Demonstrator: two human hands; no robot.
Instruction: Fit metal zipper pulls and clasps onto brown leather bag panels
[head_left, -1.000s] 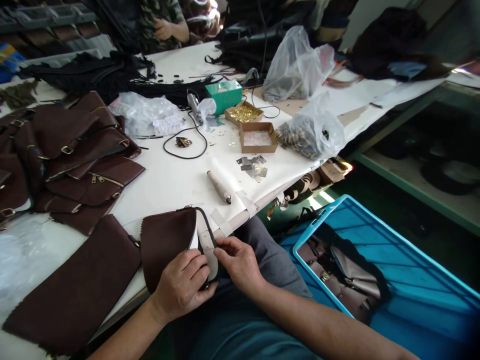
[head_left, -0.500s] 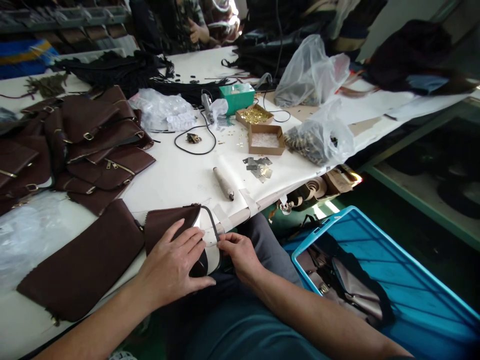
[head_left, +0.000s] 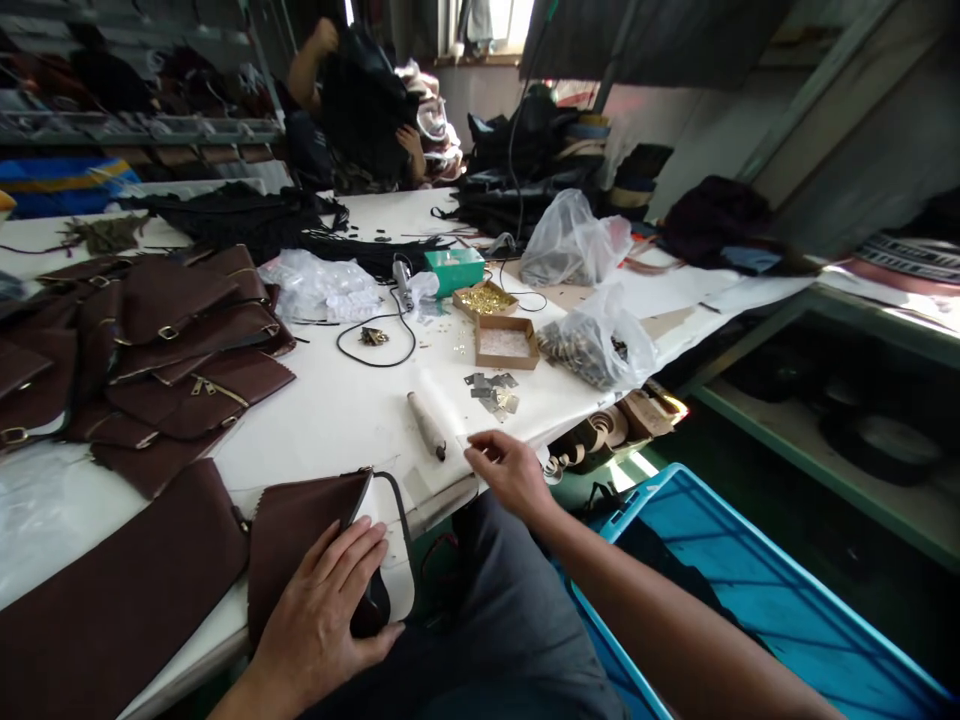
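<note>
My left hand [head_left: 330,598] lies flat, fingers stretched, over a brown leather bag piece [head_left: 300,520] at the table's front edge. The white inner side [head_left: 394,545] of that piece, rimmed by a dark edge, shows beyond my fingertips. My right hand [head_left: 514,475] is in the air near the table edge, apart from the piece. Its thumb and forefinger are pinched together; whatever is between them, if anything, is too small to make out. Just left of its fingertips lies a pale, tapered rod-like tool [head_left: 427,427]. Another brown leather piece [head_left: 127,590] lies to the left.
Metal plates [head_left: 495,393], a shallow cardboard box [head_left: 507,343] and a box of gold-coloured bits [head_left: 486,299] are farther back. Brown bags [head_left: 172,330] are piled left; bagged hardware [head_left: 600,345] stands right. A blue crate [head_left: 720,540] is at my right. Across the table, a person handles black material.
My right hand has left the edge of the leather piece and moved up and right, towards the table items. My left hand stays on the piece. The view has tilted up.
</note>
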